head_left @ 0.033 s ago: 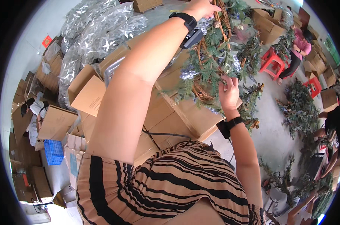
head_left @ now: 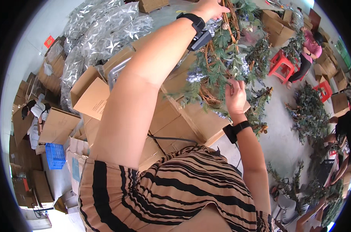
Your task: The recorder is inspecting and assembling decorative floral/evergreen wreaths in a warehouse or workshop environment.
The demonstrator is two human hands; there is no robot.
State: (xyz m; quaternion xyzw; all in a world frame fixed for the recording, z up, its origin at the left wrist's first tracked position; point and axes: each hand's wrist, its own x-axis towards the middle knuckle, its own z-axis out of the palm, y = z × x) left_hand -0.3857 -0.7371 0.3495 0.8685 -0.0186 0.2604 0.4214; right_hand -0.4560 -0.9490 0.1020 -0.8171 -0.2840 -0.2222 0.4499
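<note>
A wreath of brown twigs with green pine needles, leaves, a pine cone and pale purple flower clusters hangs in front of me, above the cardboard boxes. My left hand reaches far up and is closed around the twigs at its top. Lower down, my right hand is closed with bent fingers at the wreath's right edge, pinching a green sprig there. The fingertips are partly hidden among the leaves. Each wrist wears a black strap with a dark device.
Cardboard boxes stand under the wreath, an open carton to their left. Silver star decorations in plastic are piled behind. Red stools, a seated person and heaped greenery are at right. A blue crate sits at left.
</note>
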